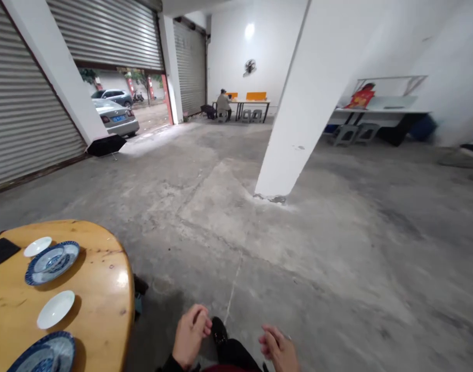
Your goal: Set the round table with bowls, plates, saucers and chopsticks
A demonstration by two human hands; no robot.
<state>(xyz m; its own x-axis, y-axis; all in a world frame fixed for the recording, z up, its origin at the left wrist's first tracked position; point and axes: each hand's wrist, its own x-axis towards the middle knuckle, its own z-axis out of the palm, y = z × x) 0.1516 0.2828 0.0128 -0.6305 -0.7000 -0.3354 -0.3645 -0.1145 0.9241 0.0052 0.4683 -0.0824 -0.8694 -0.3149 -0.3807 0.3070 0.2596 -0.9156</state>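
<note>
Low in the view, my left hand [191, 333] hangs in the air over the floor, just right of the round wooden table [105, 289]. Its fingers are curled in toward the thumb, and no object shows in them. Across my lap, my right hand [280, 350] is also curled, apart from everything, with nothing visible in it. Nearest to the left hand on the table are a white bowl [56, 309] and a blue-and-white plate [66, 338] with a smaller dish on it. Farther back lie another blue-and-white plate [74, 251] with a bowl on it and a small white dish [37, 247].
A dark flat object [3, 251] lies on the table's far left. A white pillar [286, 139] stands ahead on the concrete floor [205, 217]. An open black umbrella [106, 145] rests by the shutters. People [223, 103] sit at desks at the back.
</note>
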